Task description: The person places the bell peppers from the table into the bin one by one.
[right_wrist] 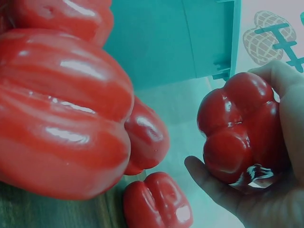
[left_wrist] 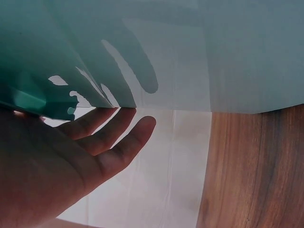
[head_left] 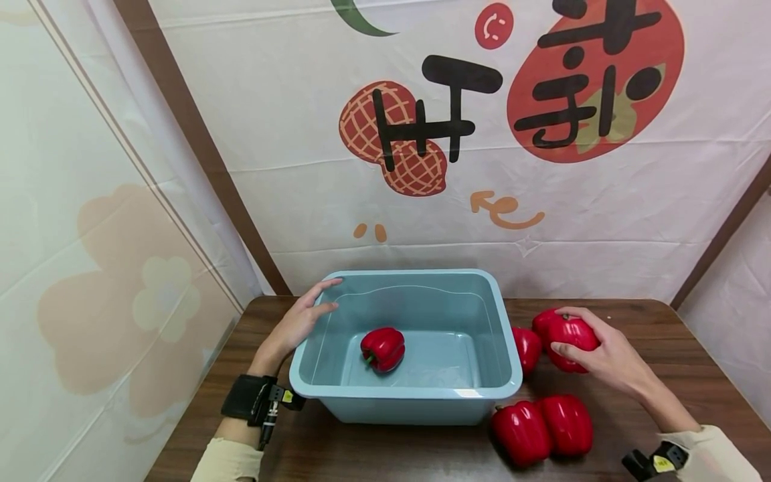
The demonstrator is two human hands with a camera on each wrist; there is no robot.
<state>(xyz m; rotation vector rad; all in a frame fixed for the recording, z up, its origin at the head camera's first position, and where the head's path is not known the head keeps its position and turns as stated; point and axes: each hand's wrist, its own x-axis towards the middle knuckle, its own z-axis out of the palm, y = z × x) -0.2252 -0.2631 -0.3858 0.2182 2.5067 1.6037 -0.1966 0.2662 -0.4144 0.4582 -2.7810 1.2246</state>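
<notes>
My right hand (head_left: 611, 351) grips a glossy red bell pepper (head_left: 571, 340), with the thumb on one side and the fingers on the other. In the right wrist view the held pepper (right_wrist: 242, 128) shows its lobed end, and it seems raised off the table. To its left stands a light blue plastic bin (head_left: 415, 407), with one red bell pepper (head_left: 383, 349) lying inside. At the bin's left wall rests my left hand (head_left: 301, 321), thumb over the rim and fingers extended. In the left wrist view the left hand's fingers (left_wrist: 128, 142) look loosely straight beside the bin wall (left_wrist: 166, 57).
Two red peppers lie side by side at the bin's front right corner, a left one (head_left: 521, 434) and a right one (head_left: 566, 424). Another pepper (head_left: 527, 349) is against the right wall, and one (head_left: 544, 323) is partly hidden behind the held one. A printed cloth (head_left: 289, 221) hangs behind the wooden table (head_left: 656, 335).
</notes>
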